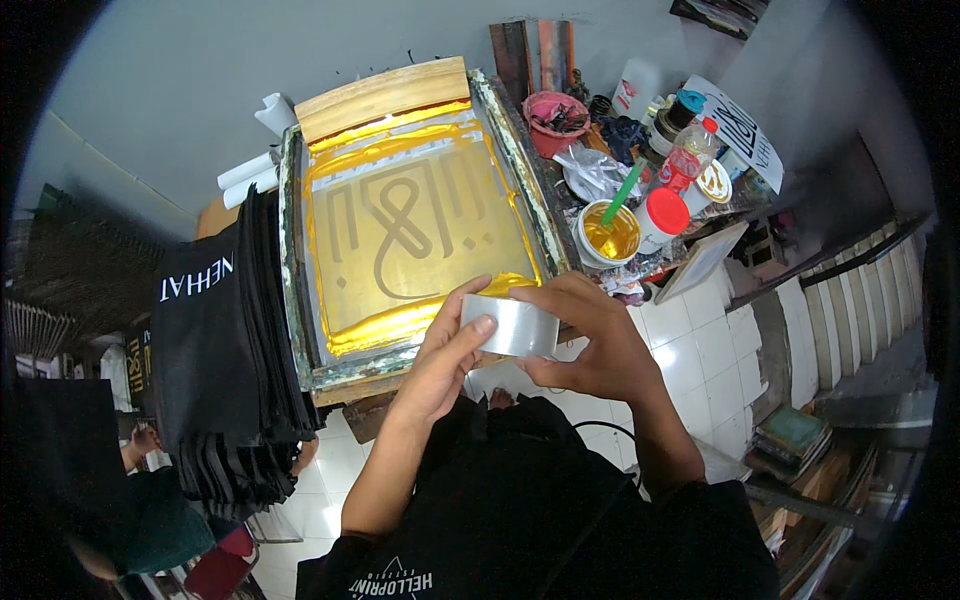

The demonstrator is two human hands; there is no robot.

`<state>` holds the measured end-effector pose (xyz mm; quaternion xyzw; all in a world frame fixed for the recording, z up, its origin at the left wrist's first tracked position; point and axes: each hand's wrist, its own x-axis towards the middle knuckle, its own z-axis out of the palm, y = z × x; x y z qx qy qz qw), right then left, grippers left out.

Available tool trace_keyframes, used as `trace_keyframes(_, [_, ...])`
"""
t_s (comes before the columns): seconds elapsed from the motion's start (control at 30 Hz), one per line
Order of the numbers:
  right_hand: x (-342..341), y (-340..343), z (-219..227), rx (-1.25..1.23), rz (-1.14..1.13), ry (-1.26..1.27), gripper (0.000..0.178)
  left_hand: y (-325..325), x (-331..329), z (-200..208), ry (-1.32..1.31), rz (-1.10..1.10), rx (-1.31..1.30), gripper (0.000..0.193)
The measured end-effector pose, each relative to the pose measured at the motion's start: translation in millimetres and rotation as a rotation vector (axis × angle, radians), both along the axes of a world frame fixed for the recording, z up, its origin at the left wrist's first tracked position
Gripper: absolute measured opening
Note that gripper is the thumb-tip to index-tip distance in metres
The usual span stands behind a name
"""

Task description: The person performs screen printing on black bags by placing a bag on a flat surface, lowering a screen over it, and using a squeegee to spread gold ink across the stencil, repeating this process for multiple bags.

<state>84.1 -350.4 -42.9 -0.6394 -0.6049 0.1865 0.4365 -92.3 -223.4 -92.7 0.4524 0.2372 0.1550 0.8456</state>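
A roll of silver tape (522, 328) is held between my two hands, just past the near edge of the printing screen. My left hand (452, 345) grips its left side, the thumb pressed on the shiny face. On the right side, my right hand (592, 335) curls its fingers and thumb around the roll's edge. Behind them lies the framed printing screen (470, 215), with a looping design in its mesh and gold ink (380, 338) smeared along its borders. A wooden squeegee (385, 95) rests across the screen's far end, gold ink along its lower edge.
Black fabric bags (215, 350) hang stacked left of the screen. To its right, a cluttered table holds a tub of gold ink (607, 238) with a green stirrer (624, 190), a red-lidded jar (664, 215) and a pink bucket (553, 120). Another person's hand (146, 437) shows at far left.
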Motion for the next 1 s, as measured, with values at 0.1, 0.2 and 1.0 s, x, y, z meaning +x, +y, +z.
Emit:
trace_keyframes(0.1, [-5, 0, -3, -0.037, -0.028, 0.073, 0.066, 0, -6, -2, 0.008, 0.026, 0.009, 0.062])
trace_keyframes(0.2, [-5, 1, -6, 0.016, -0.022, 0.048, 0.069, -5, -9, -2, 0.016, 0.091, 0.036, 0.059])
trace_keyframes(1.0, [-34, 3, -41, 0.190, -0.156, -0.088, 0.055, -19, -7, 1, 0.151, 0.288, 0.165, 0.074])
